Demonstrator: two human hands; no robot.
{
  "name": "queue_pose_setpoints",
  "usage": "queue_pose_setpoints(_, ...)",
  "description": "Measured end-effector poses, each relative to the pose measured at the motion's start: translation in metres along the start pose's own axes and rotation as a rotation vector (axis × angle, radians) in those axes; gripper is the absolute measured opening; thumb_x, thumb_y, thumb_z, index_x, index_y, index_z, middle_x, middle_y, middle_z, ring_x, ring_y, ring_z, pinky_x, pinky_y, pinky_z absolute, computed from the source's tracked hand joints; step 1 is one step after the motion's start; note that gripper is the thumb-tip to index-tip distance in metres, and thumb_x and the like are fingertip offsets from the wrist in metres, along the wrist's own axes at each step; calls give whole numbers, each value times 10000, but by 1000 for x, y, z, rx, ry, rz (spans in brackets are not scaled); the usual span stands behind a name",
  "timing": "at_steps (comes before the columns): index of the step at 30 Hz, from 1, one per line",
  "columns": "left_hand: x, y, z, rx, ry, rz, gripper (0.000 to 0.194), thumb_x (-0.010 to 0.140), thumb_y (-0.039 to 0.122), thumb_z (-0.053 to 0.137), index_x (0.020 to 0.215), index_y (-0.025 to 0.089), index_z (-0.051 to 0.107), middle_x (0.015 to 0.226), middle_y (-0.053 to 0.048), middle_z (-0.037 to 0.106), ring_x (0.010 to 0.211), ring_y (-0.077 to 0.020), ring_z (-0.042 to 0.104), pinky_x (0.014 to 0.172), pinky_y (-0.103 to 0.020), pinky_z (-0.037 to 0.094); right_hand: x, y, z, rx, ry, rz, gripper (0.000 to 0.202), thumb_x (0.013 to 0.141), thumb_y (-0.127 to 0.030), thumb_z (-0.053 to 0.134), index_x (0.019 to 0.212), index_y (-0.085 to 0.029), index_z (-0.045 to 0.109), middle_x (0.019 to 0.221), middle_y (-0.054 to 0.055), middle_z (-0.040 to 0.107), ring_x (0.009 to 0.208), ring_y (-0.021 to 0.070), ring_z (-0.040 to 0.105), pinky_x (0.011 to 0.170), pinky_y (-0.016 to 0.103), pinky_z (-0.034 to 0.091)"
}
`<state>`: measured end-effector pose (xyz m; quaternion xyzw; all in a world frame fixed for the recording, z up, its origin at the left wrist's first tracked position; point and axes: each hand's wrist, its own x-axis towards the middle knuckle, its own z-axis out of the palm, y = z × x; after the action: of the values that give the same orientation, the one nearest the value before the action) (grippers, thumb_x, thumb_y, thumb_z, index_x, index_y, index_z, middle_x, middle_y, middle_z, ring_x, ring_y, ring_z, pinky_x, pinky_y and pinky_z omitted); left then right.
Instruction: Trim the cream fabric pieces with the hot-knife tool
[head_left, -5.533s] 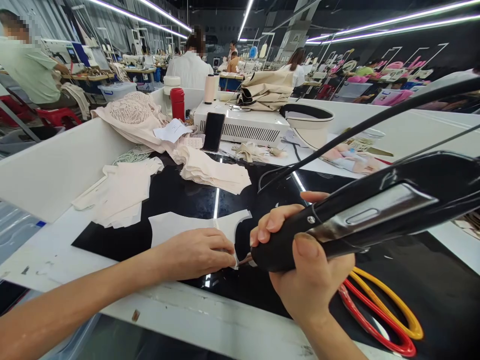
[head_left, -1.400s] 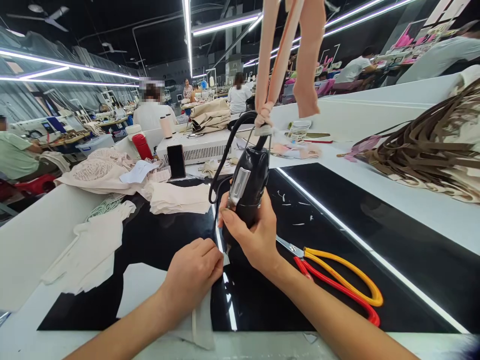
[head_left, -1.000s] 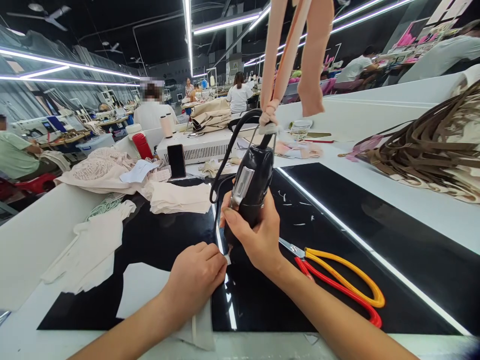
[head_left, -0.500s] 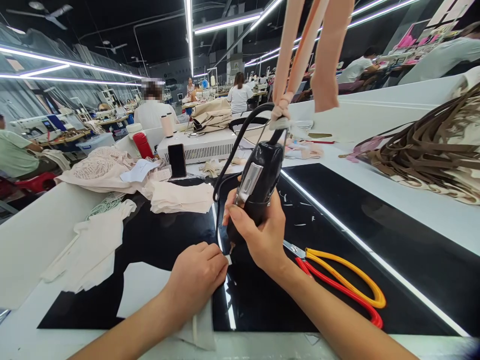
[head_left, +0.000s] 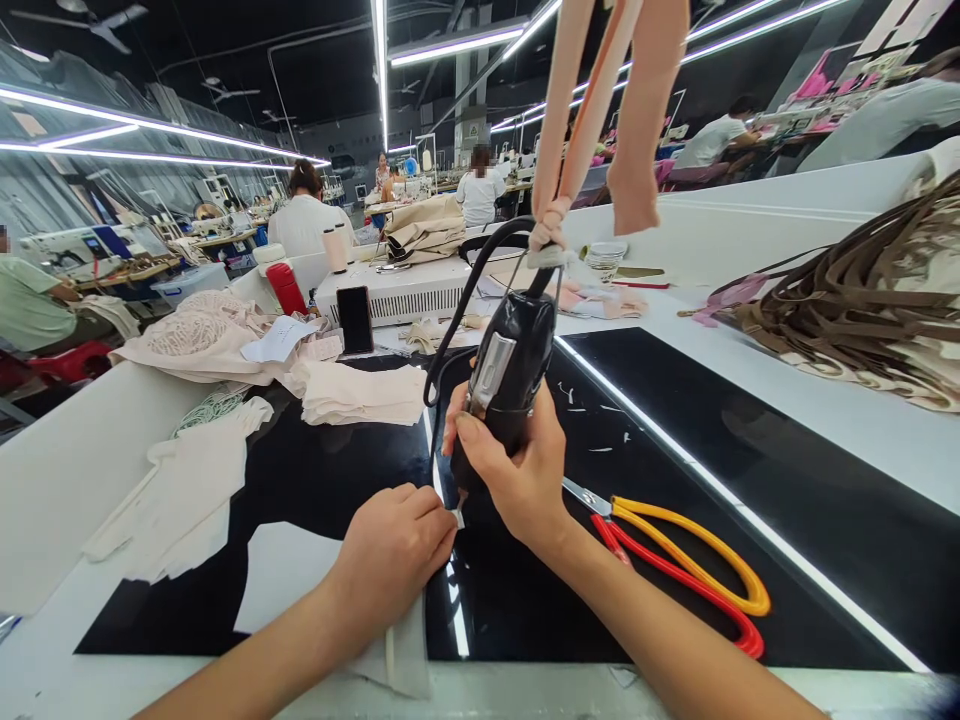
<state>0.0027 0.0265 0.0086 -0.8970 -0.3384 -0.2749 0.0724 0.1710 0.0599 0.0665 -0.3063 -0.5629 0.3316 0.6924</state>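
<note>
My right hand point(head_left: 517, 460) is wrapped round a black handheld tool point(head_left: 502, 375) with a silver plate, held upright over a glossy black sheet point(head_left: 322, 480). The tool hangs from knotted peach fabric strips point(head_left: 559, 200), and a black cable loops at its left. Its narrow tip is close to a small pale piece point(head_left: 460, 518) at my left fingertips. My left hand point(head_left: 401, 540) rests on the sheet with fingers pressed together on that piece. White fabric point(head_left: 285, 575) lies under and beside my left wrist.
Scissors point(head_left: 675, 540) with orange and red handles lie right of my right hand. Pale fabric stacks point(head_left: 364, 393) and a phone point(head_left: 355, 320) are beyond my left hand. Brown straps point(head_left: 840, 280) heap at the right. People sit at machines in the background.
The tool's upper end and the hanging peach strips have shifted slightly left, with my right hand moving a little. My left hand has stayed in place.
</note>
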Motion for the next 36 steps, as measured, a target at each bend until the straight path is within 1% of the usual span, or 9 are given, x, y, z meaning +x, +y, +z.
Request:
queue_pose_setpoints(5,-2,-1,-2,-28,-26,-1,285,1153,161,587,941,207,772,840,11,711,705,-180,642,627,-345,472,0,-3,-1,26,19,-9,255,920,-385,825,996,-285,603,856,-38,651,661,159,609,573,317,575)
queue_pose_setpoints(9,-2,-2,-4,-41,-27,-4,291,1155,159,589,936,206,775,851,7,720,708,-179,635,643,-340,474,-5,-4,-2,85,14,-1,275,925,-384,834,1040,-289,603,853,-51,679,636,147,628,578,307,587)
queue_pose_setpoints(14,-1,-1,-4,-38,-33,-7,301,1157,169,587,926,210,776,850,2,727,708,-184,634,643,-338,468,-10,-3,-3,29,23,-5,267,924,-402,833,1005,-285,608,891,-36,662,681,156,617,598,317,590)
queue_pose_setpoints(17,-1,-1,-5,-53,-38,-13,297,1156,182,595,928,214,783,853,1,734,716,-184,645,651,-335,480,-10,-4,-4,7,17,-1,240,945,-399,809,1011,-286,607,895,-29,668,687,162,617,606,326,587)
queue_pose_setpoints(19,-2,-2,-7,-79,-44,-25,273,1151,185,614,948,216,795,862,2,743,730,-184,661,657,-334,491,-9,-4,-4,-5,6,-1,224,954,-393,797,1025,-287,614,899,-28,676,685,163,621,608,328,584)
queue_pose_setpoints(24,-13,-6,-18,-143,-75,-66,230,1150,186,636,1014,218,819,918,1,770,775,-181,699,701,-332,534,-9,-6,-7,-2,14,-10,281,925,-409,845,1015,-289,607,878,-39,679,681,163,627,606,326,588)
queue_pose_setpoints(29,-24,-6,-25,-138,-54,-71,262,1166,168,590,1052,220,821,974,-14,785,816,-183,714,731,-340,573,-10,-10,-10,27,3,-18,273,931,-367,835,1031,-302,589,836,-51,692,633,160,624,571,321,590)
queue_pose_setpoints(32,-26,-4,-24,-108,-33,-58,267,1163,148,581,1055,214,816,983,-25,783,822,-182,720,733,-332,587,-8,-12,-10,40,-5,-37,276,933,-368,836,1037,-300,589,820,-55,693,613,154,635,560,310,587)
queue_pose_setpoints(36,-26,-2,-21,-57,-23,-25,265,1153,125,579,1035,192,807,983,-42,784,817,-193,729,714,-332,596,-4,-12,-6,71,19,-50,273,930,-388,832,1058,-296,609,834,-54,714,597,146,657,548,296,594)
